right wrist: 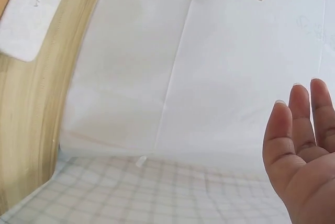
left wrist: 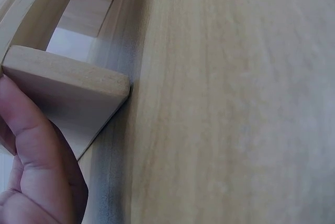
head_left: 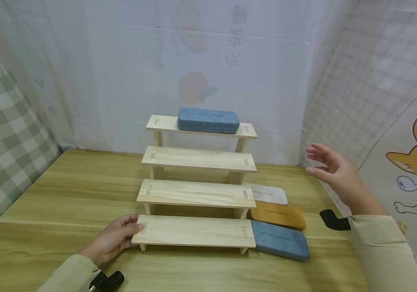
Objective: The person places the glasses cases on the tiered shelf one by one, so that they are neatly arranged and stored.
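Left hand [head_left: 118, 236] grips low; right hand [head_left: 336, 176] hovers, fingers [right wrist: 279, 132] loosely bent.

The stand [head_left: 195, 194] was pale, grained wood — top case [head_left: 208, 121] and front case [head_left: 280, 241] blue, middle case [head_left: 278, 215] mustard, another case [head_left: 269, 194] white — the left cloth [head_left: 5, 134] green-and-white checked.

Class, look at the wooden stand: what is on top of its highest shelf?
A blue case lies lengthwise on the highest shelf, whose ends show. The part under the case is covered and cannot be seen.
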A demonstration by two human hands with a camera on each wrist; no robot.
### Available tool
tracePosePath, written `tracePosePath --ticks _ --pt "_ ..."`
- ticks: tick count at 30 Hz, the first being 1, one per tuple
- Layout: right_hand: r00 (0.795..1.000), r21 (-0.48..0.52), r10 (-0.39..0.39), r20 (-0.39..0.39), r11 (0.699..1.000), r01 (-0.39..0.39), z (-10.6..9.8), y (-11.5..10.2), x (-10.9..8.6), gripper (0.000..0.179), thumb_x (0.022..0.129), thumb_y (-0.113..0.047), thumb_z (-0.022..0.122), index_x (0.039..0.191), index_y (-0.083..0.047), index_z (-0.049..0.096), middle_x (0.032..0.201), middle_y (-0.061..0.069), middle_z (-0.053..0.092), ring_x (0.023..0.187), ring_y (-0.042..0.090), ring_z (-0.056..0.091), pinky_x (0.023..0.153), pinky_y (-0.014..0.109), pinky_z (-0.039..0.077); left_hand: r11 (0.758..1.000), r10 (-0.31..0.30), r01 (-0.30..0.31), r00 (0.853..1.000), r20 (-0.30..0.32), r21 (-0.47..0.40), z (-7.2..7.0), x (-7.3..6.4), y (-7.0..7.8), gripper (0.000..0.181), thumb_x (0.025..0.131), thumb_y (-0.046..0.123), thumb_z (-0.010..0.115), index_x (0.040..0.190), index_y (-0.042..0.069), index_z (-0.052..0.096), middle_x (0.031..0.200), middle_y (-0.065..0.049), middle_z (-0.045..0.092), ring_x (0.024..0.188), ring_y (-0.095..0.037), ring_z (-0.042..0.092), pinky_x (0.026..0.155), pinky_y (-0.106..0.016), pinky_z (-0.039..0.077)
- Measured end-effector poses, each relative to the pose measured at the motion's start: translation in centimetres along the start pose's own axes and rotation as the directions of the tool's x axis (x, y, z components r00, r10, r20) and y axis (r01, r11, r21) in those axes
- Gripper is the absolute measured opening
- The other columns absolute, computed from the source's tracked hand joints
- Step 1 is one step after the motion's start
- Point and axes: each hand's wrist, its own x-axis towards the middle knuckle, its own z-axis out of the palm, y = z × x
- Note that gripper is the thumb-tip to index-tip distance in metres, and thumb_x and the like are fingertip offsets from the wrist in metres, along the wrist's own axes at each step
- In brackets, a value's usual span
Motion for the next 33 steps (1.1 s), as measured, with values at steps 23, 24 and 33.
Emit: tracePosePath --ticks 23,24,33 --pt "0.987 -0.036 0.141 0.078 0.99 -0.138 1.4 6.1 -8.5 0.063 0.097 -0.003 0.055 0.151 -0.001 0.022 0.125 -0.031 0.043 0.111 -0.015 0.044 0.079 0.009 0.044 1.0 0.021 -0.02 1.0 0.013 -0.019 0.1 0.1 -0.1 0.063 0.099 0.016 0.055 0.141 -0.014 0.019 0.113 -0.008 0.056 0.093 -0.015 0.063 0.08 -0.033 0.054" --pt "0.985 -0.036 0.153 0.083 0.988 -0.15 1.5 6.3 -8.8 0.063 0.097 -0.003 0.055 0.151 0.0 0.022 0.125 -0.031 0.043 0.111 -0.016 0.043 0.078 0.009 0.045 1.0 0.02 -0.02 1.0 0.012 -0.02 0.1 0.1 -0.1 0.063 0.099 0.016 0.055 0.141 -0.014 0.019 0.113 -0.008 0.056 0.093 -0.015 0.063 0.08 -0.033 0.054" --pt "0.943 -0.035 0.291 0.162 0.956 -0.29 2.7 8.0 -11.0 0.058 0.099 -0.011 0.054 0.146 0.008 0.026 0.12 -0.033 0.044 0.106 -0.019 0.042 0.076 0.018 0.049 1.0 0.016 -0.016 1.0 0.002 -0.022 0.0 0.1 -0.1 0.063 0.099 0.016 0.056 0.141 -0.014 0.02 0.113 -0.008 0.056 0.094 -0.015 0.063 0.081 -0.033 0.054"
